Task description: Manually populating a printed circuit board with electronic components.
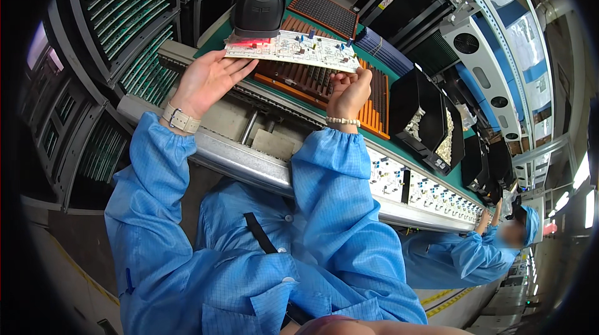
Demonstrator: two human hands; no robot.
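Observation:
A white circuit board (306, 49) with small blue, black and brown parts is held up over the bench, tilted. My left hand (209, 80) bears its left end, the fingers stretched along the lower edge and the thumb at the corner. At the right end my right hand (351, 93) grips the board between thumb and bent fingers. Right above the left end stands a black barcode scanner (259, 10), its red light falling on the board. Beneath the board lies an orange-framed slotted rack (371, 110), partly hidden by board and hands.
A metal conveyor rail (243, 169) runs along the near side, carrying more boards (430, 194) at the right. Black bins (424, 119) of small pale parts stand on the green bench. Board racks (128, 10) rise at left. Another person (474, 254) works farther right.

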